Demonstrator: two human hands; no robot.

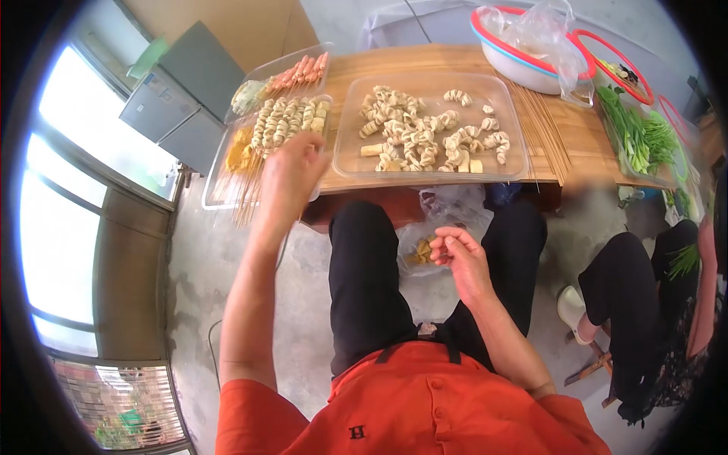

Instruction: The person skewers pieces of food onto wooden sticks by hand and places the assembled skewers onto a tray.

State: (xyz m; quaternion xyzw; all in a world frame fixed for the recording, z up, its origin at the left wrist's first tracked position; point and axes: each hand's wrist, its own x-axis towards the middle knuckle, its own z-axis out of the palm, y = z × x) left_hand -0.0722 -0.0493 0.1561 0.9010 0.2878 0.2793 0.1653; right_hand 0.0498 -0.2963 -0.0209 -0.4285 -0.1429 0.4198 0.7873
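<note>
My left hand (294, 168) is over the near edge of the left tray, beside rows of skewered twisted pieces (280, 121); its fingers are curled and blurred, and what they may hold cannot be made out. My right hand (462, 254) is raised above my lap, fingers partly curled and apart, with nothing visible in it. Beyond the hands, a clear plastic tray (345, 152) on the wooden table (425, 61) holds loose twisted pale pieces (417, 140). Thin wooden skewers (542, 125) lie right of that tray, and more skewer ends (244, 193) stick out at the left tray.
Sausages (303, 70) lie in a tray at the back left. A red-rimmed basin (523, 68) with plastic bags stands at the back right, near green vegetables (641, 136). Below the table hangs a plastic bag (413, 250). Another person's leg (626, 296) is at the right.
</note>
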